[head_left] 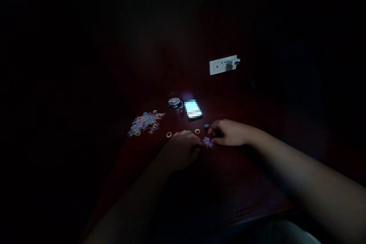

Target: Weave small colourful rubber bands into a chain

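Note:
A small heap of purple rubber bands (207, 143) lies on the dark red table between my two hands. My left hand (183, 148) rests low over the table, fingers stretched out, its fingertips at the heap's left edge. On the other side, my right hand (230, 132) is bent with thumb and fingers apart, the thumb close to the heap. Its fingertips are beside a bluish band (207, 126); whether they touch it I cannot tell. A yellow band (197, 131) and a pink band (169, 134) lie singly nearby. A green band is partly hidden behind my left hand.
Further left spreads a large pile of mixed coloured bands (145, 122). A round clear container (175, 103) stands at the back beside a phone (193, 109) with a lit screen. On the wall is a white socket (223, 65) with a plug in it. Surroundings are very dark.

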`<state>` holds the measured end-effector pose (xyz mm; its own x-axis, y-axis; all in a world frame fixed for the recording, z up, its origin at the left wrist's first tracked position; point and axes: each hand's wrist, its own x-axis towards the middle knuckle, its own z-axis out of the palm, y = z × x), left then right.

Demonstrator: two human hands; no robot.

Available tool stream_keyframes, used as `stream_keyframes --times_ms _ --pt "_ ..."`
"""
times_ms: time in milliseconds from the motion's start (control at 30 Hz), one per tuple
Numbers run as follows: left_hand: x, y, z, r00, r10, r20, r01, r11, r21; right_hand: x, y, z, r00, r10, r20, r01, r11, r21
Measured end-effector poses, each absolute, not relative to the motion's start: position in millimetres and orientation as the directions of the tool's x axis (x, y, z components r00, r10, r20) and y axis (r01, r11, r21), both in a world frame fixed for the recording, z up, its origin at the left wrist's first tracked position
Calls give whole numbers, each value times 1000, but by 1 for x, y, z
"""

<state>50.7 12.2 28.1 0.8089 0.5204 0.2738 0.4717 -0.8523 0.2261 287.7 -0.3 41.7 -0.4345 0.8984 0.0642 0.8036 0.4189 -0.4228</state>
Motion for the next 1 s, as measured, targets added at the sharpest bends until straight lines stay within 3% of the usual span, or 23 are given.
stream_keyframes --times_ms 600,833,1000 --pt "54 14 23 822 512 251 467 -857 221 289 2 35 -550 835 0 738 487 -466" --pt "50 12 26 791 551 266 505 -833 226 291 4 33 -516 856 22 757 468 -456" --pt "53 13 23 831 496 252 446 -865 230 288 6 29 -535 843 53 734 495 -465"
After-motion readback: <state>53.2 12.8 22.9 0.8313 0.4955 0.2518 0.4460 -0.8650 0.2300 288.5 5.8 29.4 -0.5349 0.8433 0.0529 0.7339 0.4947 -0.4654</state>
